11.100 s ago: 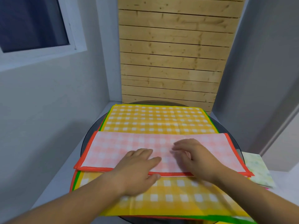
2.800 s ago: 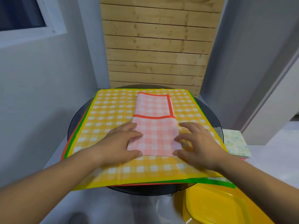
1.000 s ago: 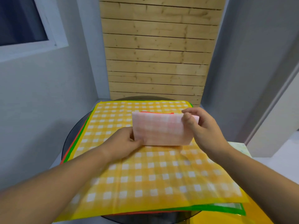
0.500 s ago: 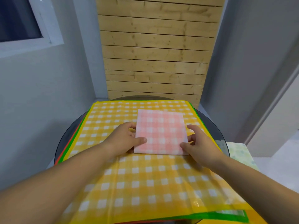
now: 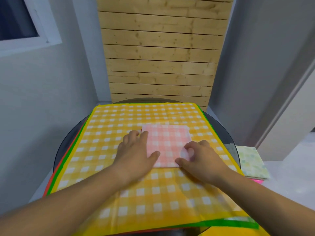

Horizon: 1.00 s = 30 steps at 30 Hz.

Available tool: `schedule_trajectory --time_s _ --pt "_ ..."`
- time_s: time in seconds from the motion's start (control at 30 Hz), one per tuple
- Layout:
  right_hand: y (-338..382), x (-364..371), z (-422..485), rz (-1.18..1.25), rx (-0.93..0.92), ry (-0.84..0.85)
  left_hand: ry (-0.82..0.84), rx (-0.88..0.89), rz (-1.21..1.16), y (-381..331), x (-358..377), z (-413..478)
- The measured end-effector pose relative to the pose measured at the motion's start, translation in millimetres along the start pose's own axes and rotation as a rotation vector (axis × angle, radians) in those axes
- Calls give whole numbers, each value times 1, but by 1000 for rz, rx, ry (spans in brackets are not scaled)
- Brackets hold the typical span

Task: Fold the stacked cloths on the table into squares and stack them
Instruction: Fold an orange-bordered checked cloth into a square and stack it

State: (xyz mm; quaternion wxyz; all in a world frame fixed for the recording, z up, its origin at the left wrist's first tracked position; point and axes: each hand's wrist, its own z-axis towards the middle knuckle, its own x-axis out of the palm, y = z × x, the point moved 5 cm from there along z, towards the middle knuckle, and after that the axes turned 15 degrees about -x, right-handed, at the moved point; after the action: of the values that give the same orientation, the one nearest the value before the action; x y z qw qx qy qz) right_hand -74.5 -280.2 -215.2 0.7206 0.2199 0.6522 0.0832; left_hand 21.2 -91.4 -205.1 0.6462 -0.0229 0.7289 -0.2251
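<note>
My left hand [image 5: 133,155] lies flat, fingers straight, pressing the left edge of the pink folded cloth [image 5: 167,142]. My right hand [image 5: 202,160] curls over its near right corner, thumb and forefinger pinching it. The pink square sits midway on the spread yellow checked cloth [image 5: 136,198] (a green hem [image 5: 235,224] peeks from beneath), all on the round glass table [image 5: 223,128]. Off to the right lies a pale folded cloth [image 5: 250,160]; beyond are wooden slats [image 5: 160,57], with a window [image 5: 17,17] up left
</note>
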Motion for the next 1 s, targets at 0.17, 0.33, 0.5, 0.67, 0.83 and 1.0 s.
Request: schedule_trajectory --time_s 0.17,0.33,0.5,0.67,0.83,1.0 --pt "9 9 -1 -126 34 -55 87 77 197 -13 29 -9" --pt "10 17 -6 -199 -12 -52 155 14 254 -3 40 -8" --pt "0 13 -7 -161 -40 -44 205 19 284 2 38 -3" --pt "-19 5 -6 -88 -111 4 247 90 317 14 28 -3" --pt "-32 1 -6 -21 -180 92 316 124 300 18 23 -6" --pt "-36 -3 -3 73 -177 193 426 126 274 22 14 -2"
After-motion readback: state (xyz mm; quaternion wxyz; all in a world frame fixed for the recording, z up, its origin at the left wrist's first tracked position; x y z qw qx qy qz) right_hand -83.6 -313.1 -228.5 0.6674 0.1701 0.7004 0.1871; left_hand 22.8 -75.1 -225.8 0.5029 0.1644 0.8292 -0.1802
